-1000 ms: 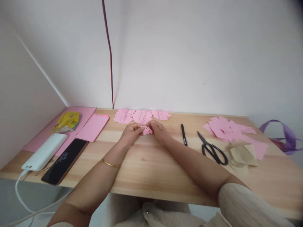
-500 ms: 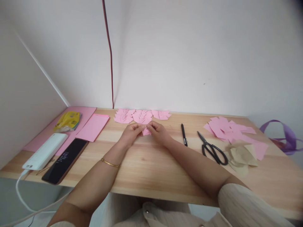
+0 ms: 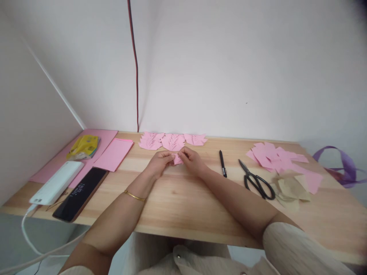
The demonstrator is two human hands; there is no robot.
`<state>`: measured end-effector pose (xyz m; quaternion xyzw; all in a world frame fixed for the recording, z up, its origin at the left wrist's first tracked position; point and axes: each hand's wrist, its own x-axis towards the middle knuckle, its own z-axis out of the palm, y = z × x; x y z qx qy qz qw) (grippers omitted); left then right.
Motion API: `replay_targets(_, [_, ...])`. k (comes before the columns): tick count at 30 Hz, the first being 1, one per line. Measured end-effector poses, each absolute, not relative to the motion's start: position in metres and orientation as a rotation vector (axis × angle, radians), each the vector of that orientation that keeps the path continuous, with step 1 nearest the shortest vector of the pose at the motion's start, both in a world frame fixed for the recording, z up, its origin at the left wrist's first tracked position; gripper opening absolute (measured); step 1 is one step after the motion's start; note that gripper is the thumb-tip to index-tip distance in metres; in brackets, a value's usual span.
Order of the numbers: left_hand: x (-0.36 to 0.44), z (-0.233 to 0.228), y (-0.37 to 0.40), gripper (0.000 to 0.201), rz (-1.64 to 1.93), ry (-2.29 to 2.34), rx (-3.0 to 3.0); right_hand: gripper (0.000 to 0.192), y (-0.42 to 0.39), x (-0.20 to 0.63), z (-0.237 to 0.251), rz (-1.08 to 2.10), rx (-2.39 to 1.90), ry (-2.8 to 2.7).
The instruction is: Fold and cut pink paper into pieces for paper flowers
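A small folded piece of pink paper (image 3: 178, 159) is pinched between my two hands, just above the middle of the wooden table (image 3: 183, 214). My left hand (image 3: 159, 163) grips its left side with thumb and fingertips. From the other side, my right hand (image 3: 191, 159) holds it the same way, thumb against the paper. Fingers cover part of the piece, so its full shape is hidden. Right behind my hands, pink folded paper pieces (image 3: 173, 141) with pointed edges lie in a row near the wall.
On the right lie a black pen (image 3: 223, 163), scissors (image 3: 255, 179), pink paper scraps (image 3: 272, 154), brown paper (image 3: 292, 189) and a purple ribbon (image 3: 348, 166). At left are pink sheets (image 3: 113, 154), a yellow packet (image 3: 83, 146), a white power bank (image 3: 57, 183) with cable and a phone (image 3: 80, 194).
My left fingers have shifted slightly on the pink paper, and more of its face shows between my hands. The view has moved a little; both hands keep their grip.
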<state>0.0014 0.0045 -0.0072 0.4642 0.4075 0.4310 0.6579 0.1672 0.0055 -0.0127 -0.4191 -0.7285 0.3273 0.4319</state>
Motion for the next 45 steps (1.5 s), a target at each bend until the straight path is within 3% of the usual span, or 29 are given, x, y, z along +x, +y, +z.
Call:
replay_targets(22, [0.002,-0.013,0.001,0.023,1.141,1.147,1.541,0.027,0.009,0.165,-0.026,0.722,-1.095,-1.895])
replay_targets(33, [0.004,-0.017,-0.002,0.018,1.163,1.151,1.59,0.048,0.012,0.161,-0.027,0.838,-1.178,-1.674])
replay_targets(45, [-0.002,-0.02,-0.002,0.019,1.213,1.197,1.606,0.037,0.006,0.159,-0.026,0.635,-1.124,-1.783])
